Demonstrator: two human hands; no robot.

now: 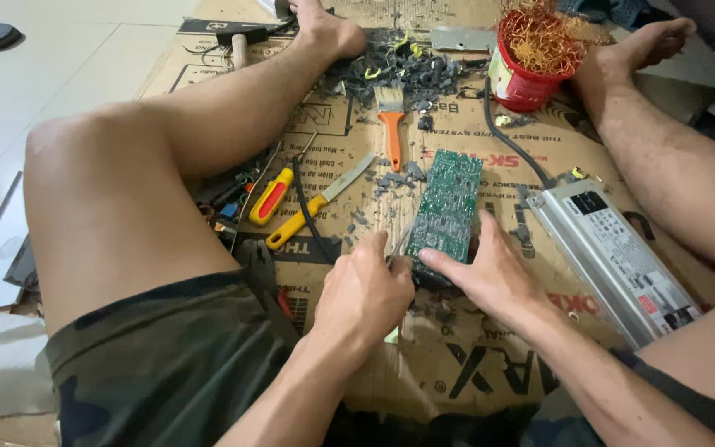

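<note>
Green rectangular circuit board (447, 209) lying solder side up on flattened brown cardboard (457, 372), between two bare legs, its near end under both hands. Left hand (363, 294) curled into a loose fist, fingers pressed together around a thin metal tool (399, 245) whose tip meets the board's near left corner; kind of tool impossible to tell. Right hand (490, 273) spread flat, palm down, thumb and fingers laid over the board's near right edge, pinning it to the cardboard.

Just right of the board, touching nothing but the cardboard: long silver metal power-supply case (614, 261) with a label on top, a black cable (511, 141) running from its far end. Left of the board: yellow-handled knife (318, 203) with a steel blade, and beside it a red-and-yellow-handled screwdriver (271, 197). Beyond the board: orange-handled paintbrush (391, 124), bristles pointing away, amid a scatter of dark grey broken bits (399, 70). Farther right, near a bare foot: red round tub (527, 66) heaped with tangled copper wire (544, 33). Far left, at the cardboard's edge: hammer with a black head (240, 40).
</note>
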